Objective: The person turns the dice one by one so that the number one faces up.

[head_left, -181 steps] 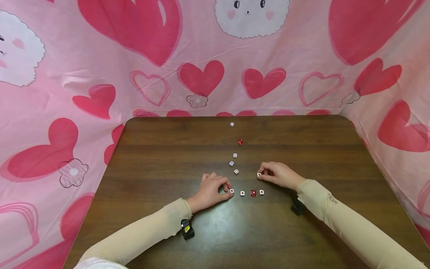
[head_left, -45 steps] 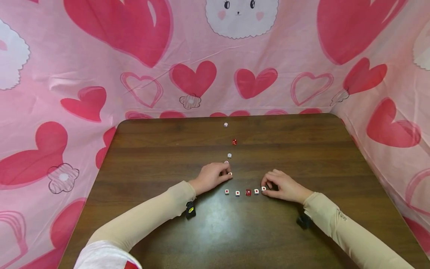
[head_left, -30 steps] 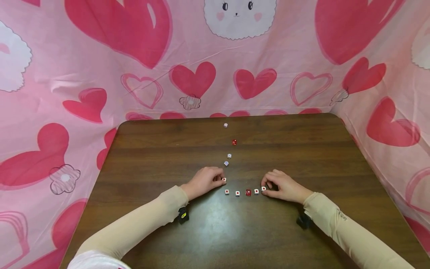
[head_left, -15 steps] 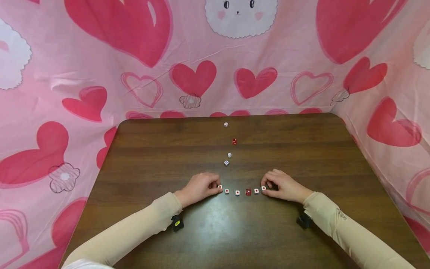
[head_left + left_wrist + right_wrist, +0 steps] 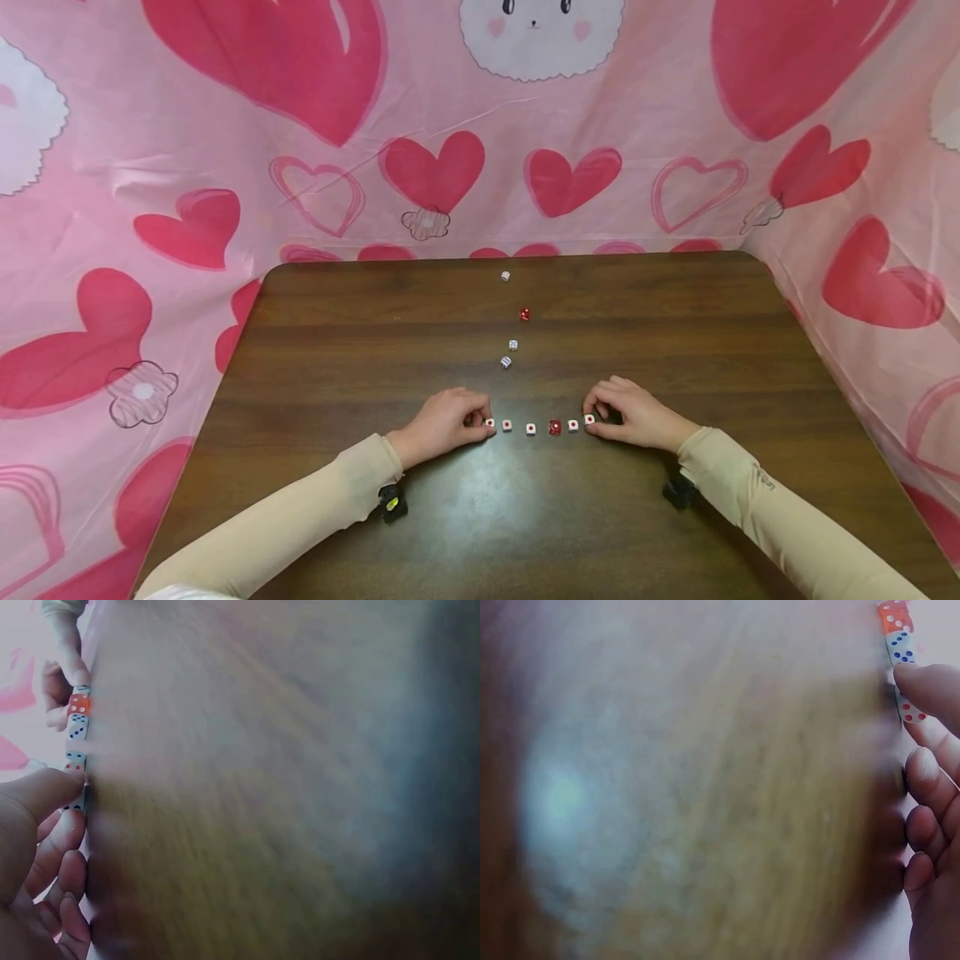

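Observation:
A row of dice lies across the table in the head view, each with a single red or pale dot up. My left hand (image 5: 441, 423) pinches the white die (image 5: 491, 424) at the row's left end between thumb and index finger. At the right end, my right hand (image 5: 637, 417) holds another white die (image 5: 589, 419) the same way. Between them sit a white die (image 5: 507, 425), a second white die (image 5: 531, 429), a red translucent die (image 5: 555, 427) and a white die (image 5: 573, 425), with small gaps. My thumbs partly cover the end dice in the wrist views.
Behind the row, loose dice trail toward the far edge: a white die (image 5: 506, 362), another white die (image 5: 513, 345), a red die (image 5: 524, 314) and a far white die (image 5: 506, 276). Heart-patterned pink cloth (image 5: 435, 100) hangs around the brown wooden table (image 5: 337, 333).
My left hand has taken a white die from the loose ones and brought it nearer, to the row's left end. My right hand earlier brought its die down to the right end and has stayed.

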Demonstrator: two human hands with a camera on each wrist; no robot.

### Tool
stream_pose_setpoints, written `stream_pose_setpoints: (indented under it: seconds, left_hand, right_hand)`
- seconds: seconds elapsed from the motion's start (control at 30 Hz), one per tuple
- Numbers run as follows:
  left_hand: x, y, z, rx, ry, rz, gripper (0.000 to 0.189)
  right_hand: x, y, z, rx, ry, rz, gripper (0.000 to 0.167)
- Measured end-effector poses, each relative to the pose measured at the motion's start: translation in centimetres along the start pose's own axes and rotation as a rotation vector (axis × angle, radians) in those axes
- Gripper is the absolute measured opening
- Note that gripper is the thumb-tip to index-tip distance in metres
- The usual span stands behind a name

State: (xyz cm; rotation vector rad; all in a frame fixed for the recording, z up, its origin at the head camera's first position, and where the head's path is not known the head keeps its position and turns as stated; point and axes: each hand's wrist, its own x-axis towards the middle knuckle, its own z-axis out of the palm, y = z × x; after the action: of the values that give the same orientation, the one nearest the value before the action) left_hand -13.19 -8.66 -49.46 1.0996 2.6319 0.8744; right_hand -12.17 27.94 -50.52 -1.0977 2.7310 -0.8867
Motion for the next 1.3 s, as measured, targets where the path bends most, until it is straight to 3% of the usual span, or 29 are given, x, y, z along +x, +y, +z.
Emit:
stream_pose_setpoints:
  seconds: [0.37, 0.57, 0.7, 0.87, 1.1, 1.3]
  left_hand:
    - [-0.1, -0.1, 0.3, 0.006, 0.018, 0.016, 0.020]
    - [-0.2, -0.2, 0.0, -0.040, 0.003, 0.031, 0.018]
    - [-0.2, -0.3, -0.4, -0.088, -0.021, 0.040, 0.016]
    - [-0.3, -0.6, -0.3, -0.105, -0.053, 0.024, 0.017]
    - [-0.3, -0.5, -0.1, -0.114, -0.040, 0.015, 0.014]
    - [-0.3, -0.3, -0.2, -0.125, -0.036, -0.016, 0.015]
  right_hand:
    - [0.5, -0.1, -1.0, 0.079, -0.069, 0.049, 0.013]
    - [1.6, 0.2, -2.3, 0.155, -0.180, 0.110, 0.005]
    - [3.1, 0.3, -3.1, 0.172, -0.218, 0.106, 0.005]
    - [5.4, 0.6, -3.4, 0.103, -0.198, 0.078, 0.005]
    - [9.3, 0.8, -3.8, 0.112, -0.193, 0.095, 0.008]
    - [12.4, 0.4, -2.7, 0.153, -0.165, 0.128, 0.013]
